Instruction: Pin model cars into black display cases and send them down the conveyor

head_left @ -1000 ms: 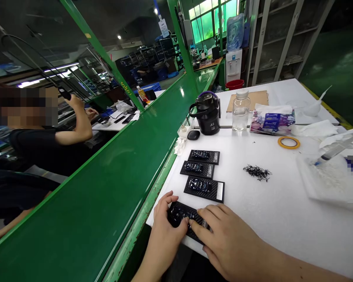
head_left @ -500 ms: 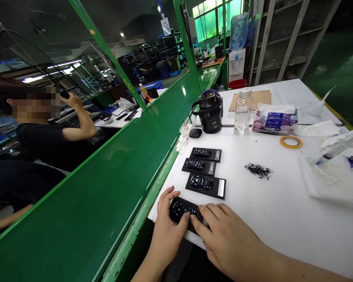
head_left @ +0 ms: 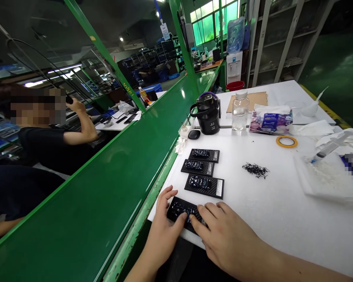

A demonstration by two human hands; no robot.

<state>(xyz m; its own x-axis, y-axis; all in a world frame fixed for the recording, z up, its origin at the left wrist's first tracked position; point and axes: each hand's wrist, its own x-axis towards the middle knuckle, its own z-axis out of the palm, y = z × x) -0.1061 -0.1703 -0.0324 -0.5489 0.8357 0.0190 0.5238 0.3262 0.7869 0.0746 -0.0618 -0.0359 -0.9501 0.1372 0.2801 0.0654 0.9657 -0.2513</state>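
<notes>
White tabletop (head_left: pixel 282 223) is running alongside a green conveyor belt (head_left: pixel 91 176). In the head view, the left hand (head_left: pixel 164 231) and right hand (head_left: pixel 228 235) are holding a black card (head_left: pixel 184 209) with spread fingers at the near edge, just below three similar cards (head_left: pixel 201 172) lying in a column.

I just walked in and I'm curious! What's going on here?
Someone's left hand and right hand are both on a black card at the near edge of a white table. Three more black cards lie in a line just past it. Farther along are a small pile of black bits, a roll of tape and a bottle. Another person sits beyond the green conveyor, one arm raised to their head.
</notes>
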